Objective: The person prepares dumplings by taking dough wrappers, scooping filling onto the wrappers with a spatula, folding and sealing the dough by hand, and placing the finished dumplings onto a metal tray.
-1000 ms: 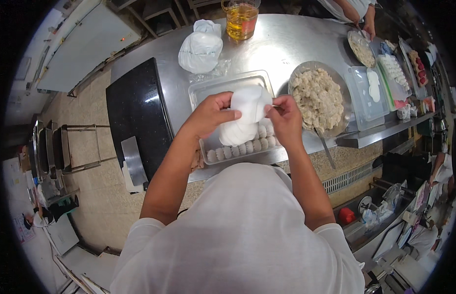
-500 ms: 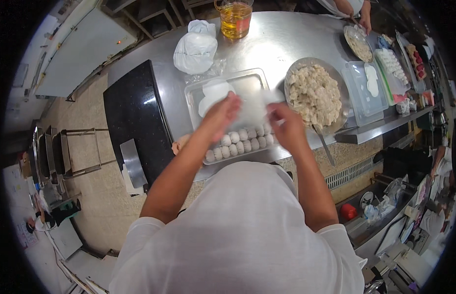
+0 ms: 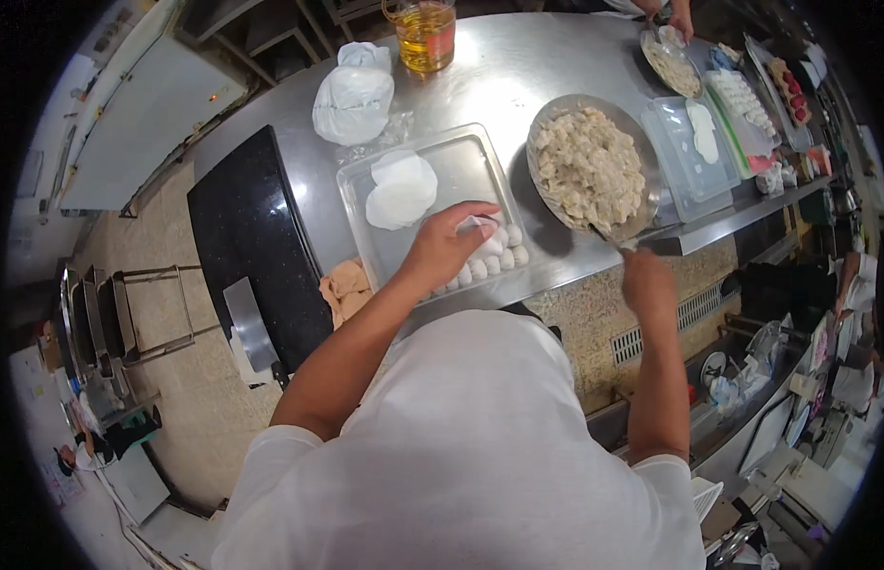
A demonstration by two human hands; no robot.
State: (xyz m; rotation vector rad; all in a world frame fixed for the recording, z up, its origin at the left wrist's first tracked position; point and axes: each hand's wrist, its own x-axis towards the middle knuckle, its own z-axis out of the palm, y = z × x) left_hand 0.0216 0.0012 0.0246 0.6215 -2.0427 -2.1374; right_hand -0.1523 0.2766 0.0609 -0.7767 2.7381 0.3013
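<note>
The left hand (image 3: 450, 249) is curled, with a thin, soft, white wrapper (image 3: 474, 225) held between the thumb and the fingers. The wrapper is just above small, round, white dumplings (image 3: 494, 264), which sit close together in rows. I cannot tell if the wrapper touches them, because the hand hides part of that spot. The dumplings are in a wide, see-through tray with low sides (image 3: 477, 157), along the side near the person. At the far left part of the same tray lies a pile of flat, round, white sheets (image 3: 401, 192). They lap over each other.

The right hand (image 3: 648, 283) is closed in a fist around the handle of a long, thin, grey metal tool (image 3: 607, 238). The other end of the tool goes into a big, round, shiny metal bowl (image 3: 655, 190), at the edge near the person. The bowl is full of pale, lumpy, wet filling (image 3: 591, 166). It stands just to the right of the tray.

The tray and the bowl both sit on a shiny, grey steel table (image 3: 494, 71). A tied-up, white plastic bag (image 3: 354, 106) is behind the tray, and a clear jug of yellow liquid (image 3: 425, 40) is near the bag. A flat, black, speckled board (image 3: 244, 204) is on the left. At the far right end, another person's hand (image 3: 682, 19) is by a smaller metal bowl (image 3: 673, 68).
</note>
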